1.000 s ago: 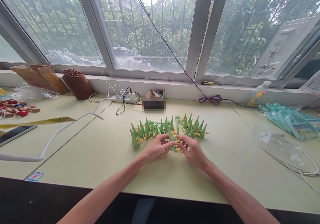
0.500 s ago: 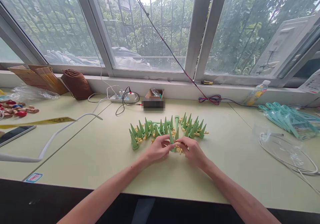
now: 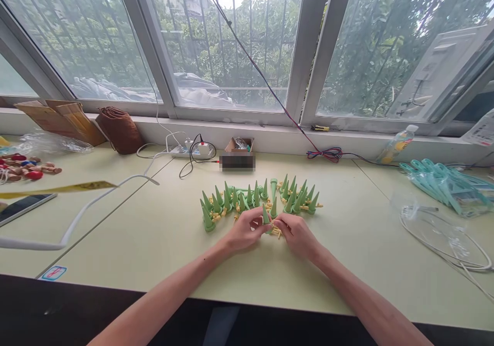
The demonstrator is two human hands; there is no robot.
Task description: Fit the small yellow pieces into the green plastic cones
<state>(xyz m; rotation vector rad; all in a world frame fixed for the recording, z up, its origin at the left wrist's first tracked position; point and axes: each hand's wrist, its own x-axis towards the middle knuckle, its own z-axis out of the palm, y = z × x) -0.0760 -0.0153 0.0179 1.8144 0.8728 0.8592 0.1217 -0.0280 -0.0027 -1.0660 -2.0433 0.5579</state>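
My left hand (image 3: 249, 227) is closed around the base of a green pointed cone (image 3: 265, 214), which stands nearly upright between thumb and fingers. Close on its right, my right hand (image 3: 295, 228) pinches at the side of that cone's base; a small yellow piece seems to be between the fingertips, mostly hidden by them. Several loose yellow pieces (image 3: 277, 232) lie on the table just under the hands. Behind them stand many like green cones, in a left group (image 3: 227, 197) and a right group (image 3: 297, 202), with small yellow pieces sticking out of some bases.
At the back are a power strip (image 3: 193, 150), a small open box (image 3: 240, 144) and bundled wires (image 3: 324, 154). Teal bagged items (image 3: 443, 181), a bottle (image 3: 401, 142) and a coiled cable (image 3: 443, 248) lie right. A phone (image 3: 27, 207) and white cable (image 3: 69, 232) lie left.
The cone in my left hand has tipped slightly and sits a little lower. My right fingers have drawn in more tightly at its base. The other cones stand as before.
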